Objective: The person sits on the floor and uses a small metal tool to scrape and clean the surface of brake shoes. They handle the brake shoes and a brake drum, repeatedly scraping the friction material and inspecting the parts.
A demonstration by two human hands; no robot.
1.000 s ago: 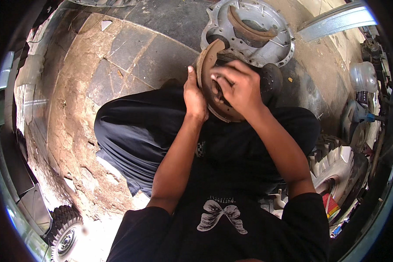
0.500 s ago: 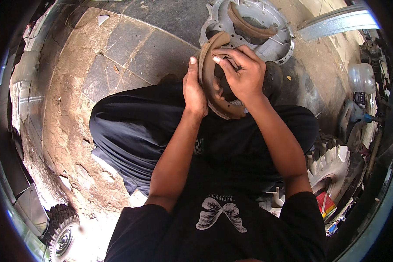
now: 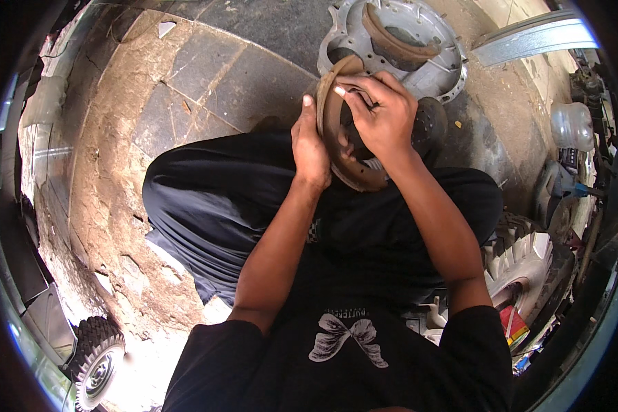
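A curved, rusty-brown brake shoe [image 3: 332,123] is held up over my crossed legs, its arc bulging to the left. My left hand [image 3: 311,151] is closed round its outer face. The thumb points upward there, and fingertips show through on the inner side. Against the upper inner edge, my right hand [image 3: 386,118] is closed, with thumb and index finger together on the rim. Whether it also pinches something small is hidden. Beyond my hands lies a grey metal housing [image 3: 335,33] with a second brake shoe [image 3: 399,47] resting on it.
A dark round part [image 3: 432,122] sits on the floor beside my right wrist. Farther right are a shiny metal strip [image 3: 535,42], a clear plastic bottle [image 3: 571,126] and a toothed, fan-like grey part [image 3: 529,264]. A small treaded wheel [image 3: 99,367] stands at the lower left.
The brake shoe has turned slightly, so its outer face shows less. Both hands keep nearly the same hold on it. The whole view has shifted a little.
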